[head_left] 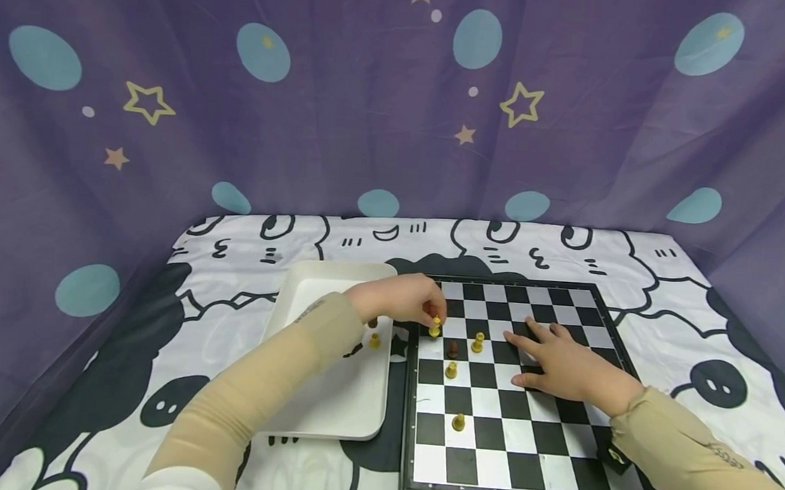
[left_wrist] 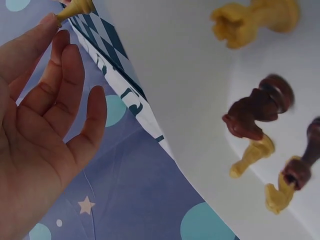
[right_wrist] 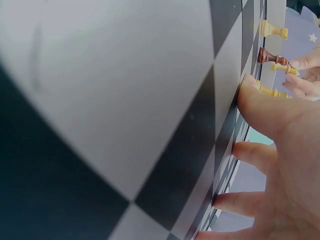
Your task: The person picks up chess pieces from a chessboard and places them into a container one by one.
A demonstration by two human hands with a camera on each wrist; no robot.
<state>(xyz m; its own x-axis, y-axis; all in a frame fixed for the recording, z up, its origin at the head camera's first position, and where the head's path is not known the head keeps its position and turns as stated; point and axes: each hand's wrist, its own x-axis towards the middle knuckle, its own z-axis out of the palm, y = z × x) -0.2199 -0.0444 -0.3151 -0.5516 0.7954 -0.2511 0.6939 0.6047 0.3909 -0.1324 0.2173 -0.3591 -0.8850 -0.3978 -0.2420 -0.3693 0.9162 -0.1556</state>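
Note:
My left hand [head_left: 403, 298] pinches a yellow chess piece [head_left: 435, 327] by its top, over the left edge of the chessboard [head_left: 532, 437]. In the left wrist view, part of that piece shows between thumb and fingertips; its exact kind is unclear. My right hand [head_left: 570, 367] rests on the board's right half with fingers spread, holding nothing. Close to the pinched piece stand a brown chess piece [head_left: 452, 350], a yellow chess piece [head_left: 477, 343] and a yellow rook [head_left: 451, 371]. Another yellow chess piece [head_left: 459, 422] stands nearer the front.
Left of the board is a white tray [head_left: 317, 416], partly under my left forearm. Inside it lie a yellow rook [left_wrist: 240, 22], a brown knight [left_wrist: 255, 110] and several other pieces. A small black object [head_left: 614, 456] sits by my right sleeve. A patterned cloth [head_left: 311, 480] covers the table.

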